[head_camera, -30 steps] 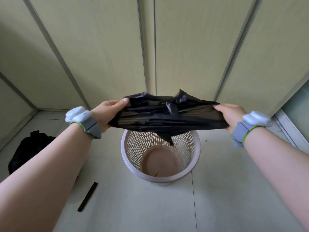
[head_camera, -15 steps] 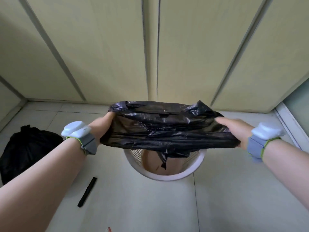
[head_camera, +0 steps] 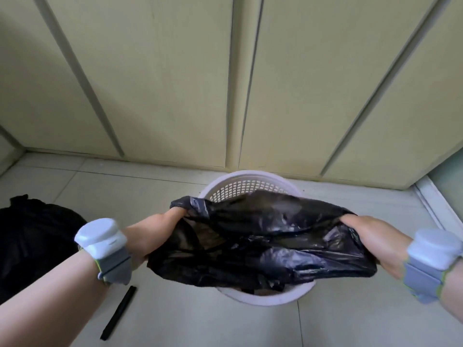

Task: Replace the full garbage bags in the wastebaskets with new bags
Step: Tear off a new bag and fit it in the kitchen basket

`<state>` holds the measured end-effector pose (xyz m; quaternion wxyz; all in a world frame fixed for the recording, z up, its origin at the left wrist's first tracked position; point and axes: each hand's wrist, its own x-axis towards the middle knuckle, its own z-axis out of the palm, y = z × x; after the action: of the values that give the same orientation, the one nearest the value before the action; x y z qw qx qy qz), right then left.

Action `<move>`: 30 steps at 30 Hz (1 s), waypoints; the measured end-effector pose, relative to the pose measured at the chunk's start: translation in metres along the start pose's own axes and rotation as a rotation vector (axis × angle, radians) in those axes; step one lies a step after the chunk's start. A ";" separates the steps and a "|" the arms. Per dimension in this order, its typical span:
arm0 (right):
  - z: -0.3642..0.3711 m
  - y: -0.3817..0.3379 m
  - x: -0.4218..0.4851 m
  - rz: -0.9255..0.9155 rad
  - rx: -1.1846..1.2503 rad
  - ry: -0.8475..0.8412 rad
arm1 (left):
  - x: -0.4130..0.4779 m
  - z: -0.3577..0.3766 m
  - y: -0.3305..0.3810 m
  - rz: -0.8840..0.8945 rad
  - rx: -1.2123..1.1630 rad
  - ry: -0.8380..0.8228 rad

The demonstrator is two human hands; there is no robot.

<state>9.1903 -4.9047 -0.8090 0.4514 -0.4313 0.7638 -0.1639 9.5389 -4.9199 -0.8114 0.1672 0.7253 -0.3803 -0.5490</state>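
Pale yellow-green wall panels (head_camera: 175, 83) are filling the upper half of the view, meeting a light tiled floor (head_camera: 200, 321) that is spreading out below them. A new black garbage bag (head_camera: 263, 241) is being held stretched wide directly over the wastebasket, its crumpled plastic covering most of the opening and sagging down into it toward the near side. At the far left edge, a full black garbage bag (head_camera: 32, 241) is sitting on the floor, well apart from the wastebasket and partly cut off by the frame. The white mesh wastebasket (head_camera: 250, 182) is standing upright on the tiles close to the wall, with its far rim and a strip of its near rim showing around the plastic. The left hand (head_camera: 155, 231) is grasping the left edge of the new bag, its fingertips wrapped in the film. The right hand (head_camera: 373, 241) is grasping the right edge, its fingers tucked out of sight behind the plastic. Each wrist is wearing a grey band with a white puck, left (head_camera: 100, 236) and right (head_camera: 433, 249). A thin black stick (head_camera: 119, 313) is lying on the floor below the left wrist.
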 end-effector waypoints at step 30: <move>0.033 -0.080 0.052 -0.663 -0.050 0.220 | -0.007 0.016 0.013 0.397 0.655 0.331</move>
<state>9.2476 -4.9885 -0.8044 0.2778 -0.6464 0.6301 -0.3285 9.5185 -4.9201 -0.8039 0.0891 0.7312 -0.6353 -0.2320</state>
